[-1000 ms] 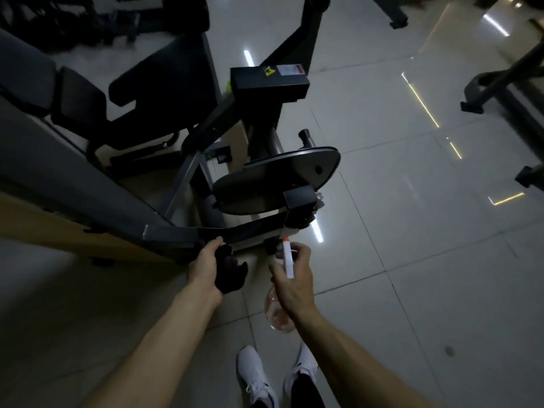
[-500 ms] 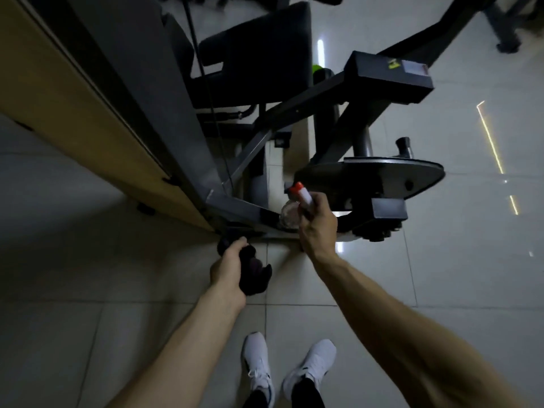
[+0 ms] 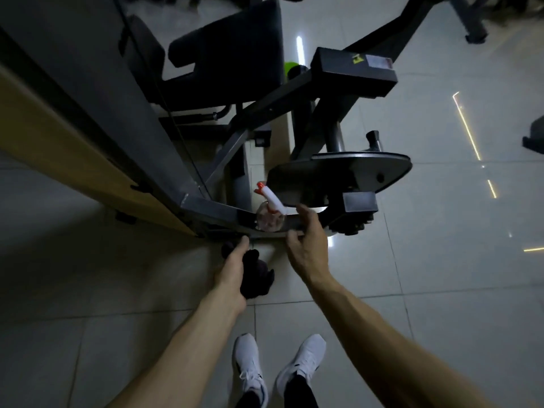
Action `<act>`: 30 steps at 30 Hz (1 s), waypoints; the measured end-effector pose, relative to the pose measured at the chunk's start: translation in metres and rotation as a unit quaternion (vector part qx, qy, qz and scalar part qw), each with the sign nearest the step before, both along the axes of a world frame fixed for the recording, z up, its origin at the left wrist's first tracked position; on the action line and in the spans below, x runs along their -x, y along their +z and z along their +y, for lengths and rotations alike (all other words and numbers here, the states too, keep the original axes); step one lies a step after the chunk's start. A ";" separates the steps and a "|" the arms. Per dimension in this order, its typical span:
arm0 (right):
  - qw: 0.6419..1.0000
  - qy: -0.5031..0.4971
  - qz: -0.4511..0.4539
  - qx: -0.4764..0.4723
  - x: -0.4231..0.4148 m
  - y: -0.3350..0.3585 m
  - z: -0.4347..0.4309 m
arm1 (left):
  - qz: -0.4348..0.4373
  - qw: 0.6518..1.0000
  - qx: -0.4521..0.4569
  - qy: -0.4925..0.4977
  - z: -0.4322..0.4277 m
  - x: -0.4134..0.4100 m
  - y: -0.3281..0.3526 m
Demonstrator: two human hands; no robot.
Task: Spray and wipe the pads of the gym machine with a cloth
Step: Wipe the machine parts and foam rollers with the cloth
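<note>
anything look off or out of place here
One thing: the spray bottle sits perched on the machine's low frame bar rather than in a hand, nozzle pointing up and left. The right hand is open beside it; the left hand grips the dark cloth. No spill shows in the dim light.

Spray bottle (image 3: pixel 269 216) on the frame bar (image 3: pixel 217 209), right hand (image 3: pixel 307 245) just right of it, cloth (image 3: pixel 257 275) in left hand (image 3: pixel 232 272), nearer.

Most of dark cloth (image 3: pixel 256 276) hidden inside left hand (image 3: pixel 232 269), forearms (image 3: pixel 176 348) cut by bottom edge, sticker (image 3: pixel 379 62) print too small to read
</note>
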State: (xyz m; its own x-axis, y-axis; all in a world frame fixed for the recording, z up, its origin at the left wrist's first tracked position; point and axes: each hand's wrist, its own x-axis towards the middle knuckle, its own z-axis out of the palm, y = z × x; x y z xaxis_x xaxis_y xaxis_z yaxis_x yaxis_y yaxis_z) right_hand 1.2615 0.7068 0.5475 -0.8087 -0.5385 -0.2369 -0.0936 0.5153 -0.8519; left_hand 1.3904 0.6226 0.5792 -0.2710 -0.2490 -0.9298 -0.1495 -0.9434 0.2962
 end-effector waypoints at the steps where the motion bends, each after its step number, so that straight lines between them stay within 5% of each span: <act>1: 1.000 0.006 -0.010 0.025 -0.005 0.004 0.017 | 0.029 0.999 0.008 -0.027 0.009 0.008 -0.001; 6: 0.993 0.065 -0.014 0.100 -0.019 0.007 0.105 | 0.240 0.959 -0.042 -0.148 0.065 0.065 0.006; 10: 0.958 -0.209 -0.126 0.150 0.022 -0.006 0.149 | 0.113 0.915 0.082 -0.379 0.110 0.114 0.016; 13: 0.915 -0.323 -0.184 0.158 0.064 -0.009 0.168 | -0.020 0.885 0.285 -0.368 0.120 0.150 0.004; 19: 0.925 -0.280 -0.177 0.188 0.122 -0.036 0.148 | -0.119 0.849 0.425 -0.291 0.121 0.213 -0.017; 30: 0.922 -0.245 -0.176 0.241 0.129 -0.077 0.116 | -0.195 0.787 0.513 -0.283 0.128 0.230 -0.044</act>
State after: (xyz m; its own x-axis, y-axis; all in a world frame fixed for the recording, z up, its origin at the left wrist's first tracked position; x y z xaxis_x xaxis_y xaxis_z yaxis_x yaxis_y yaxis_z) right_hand 1.1325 0.8227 0.4704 -0.9016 -0.2403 -0.3596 0.3760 -0.0244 -0.9263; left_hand 1.1609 0.7508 0.5353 -0.3523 -0.8649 -0.3574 -0.7274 0.0128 0.6861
